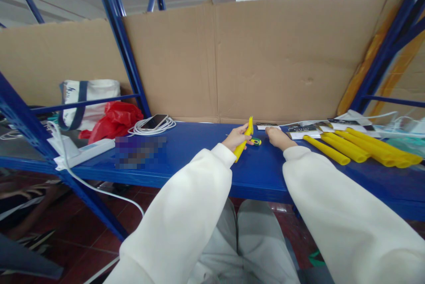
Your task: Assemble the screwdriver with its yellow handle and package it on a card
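My left hand [235, 139] is closed around a yellow tapered tube [241, 147], whose narrow, pinched end points up and away from me. Just beyond it, a small green-and-black tool [256, 141] lies on the blue shelf; its exact kind is unclear. My right hand [279, 138] has its fingers curled at a small black-and-white card [262, 126] near the back of the shelf, seemingly pinching its right end. To the right of that hand, several more yellow tapered tubes [327, 150] lie side by side, with black-and-white cards [303, 131] at their narrow ends.
The blue shelf [199, 160] is backed by a cardboard panel [265, 58] between blue metal posts. On the left are a phone [156, 121] on a coiled white cable, a red plastic bag [119, 118], a white-and-navy bag [94, 87] and a white power strip [89, 153].
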`<state>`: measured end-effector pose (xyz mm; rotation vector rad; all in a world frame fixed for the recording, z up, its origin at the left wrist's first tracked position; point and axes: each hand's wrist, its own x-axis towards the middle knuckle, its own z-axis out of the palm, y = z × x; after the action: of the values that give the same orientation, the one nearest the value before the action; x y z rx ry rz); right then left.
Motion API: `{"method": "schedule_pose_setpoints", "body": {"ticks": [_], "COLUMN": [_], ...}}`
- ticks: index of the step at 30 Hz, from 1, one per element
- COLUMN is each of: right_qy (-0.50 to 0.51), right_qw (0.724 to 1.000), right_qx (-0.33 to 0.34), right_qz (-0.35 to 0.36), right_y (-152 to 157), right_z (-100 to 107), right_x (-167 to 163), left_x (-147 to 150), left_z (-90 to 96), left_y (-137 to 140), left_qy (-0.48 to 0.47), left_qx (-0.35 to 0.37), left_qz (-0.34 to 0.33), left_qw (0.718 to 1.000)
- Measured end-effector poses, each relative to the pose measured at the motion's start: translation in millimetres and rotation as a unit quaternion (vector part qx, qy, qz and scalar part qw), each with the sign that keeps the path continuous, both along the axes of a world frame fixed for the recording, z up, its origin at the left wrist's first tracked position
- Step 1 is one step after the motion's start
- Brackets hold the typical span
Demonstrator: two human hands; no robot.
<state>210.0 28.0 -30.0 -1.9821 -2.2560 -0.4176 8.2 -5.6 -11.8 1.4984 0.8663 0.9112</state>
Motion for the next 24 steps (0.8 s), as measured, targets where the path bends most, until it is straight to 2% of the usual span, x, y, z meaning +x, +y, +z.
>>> {"method": "schedule_pose_setpoints", "body": {"ticks": [9, 19, 22, 24], "right_qy": [-0.018, -0.073, -0.029, 0.050], "right_qw": [1.000, 0.997, 1.000, 0.998], "right_qx": [-0.023, -0.026, -0.008, 0.023], "right_qz": [-0.012, -0.011, -0.002, 0.006], "right_y": [-9.4, -10.5, -6.9, -2.0], "right_z": [5.4, 7.5, 3.9, 0.6], "right_x": [-5.1, -7.4, -2.2, 2.9], "left_x": [-2.7, -3.6, -3.8, -3.9], "left_z": [3.0, 6.1, 7.7, 8.2], "left_y": [-0.5, -3.6, -5.7, -6.1], "left_qy": [-0.044, -0.031, -0.035, -0.041], "left_qx": [-0.047, -0.051, -0.057, -0.062], "left_qz": [-0.013, -0.011, -0.012, -0.015], "left_qw": [0.998, 0.998, 0.998, 0.997]}}
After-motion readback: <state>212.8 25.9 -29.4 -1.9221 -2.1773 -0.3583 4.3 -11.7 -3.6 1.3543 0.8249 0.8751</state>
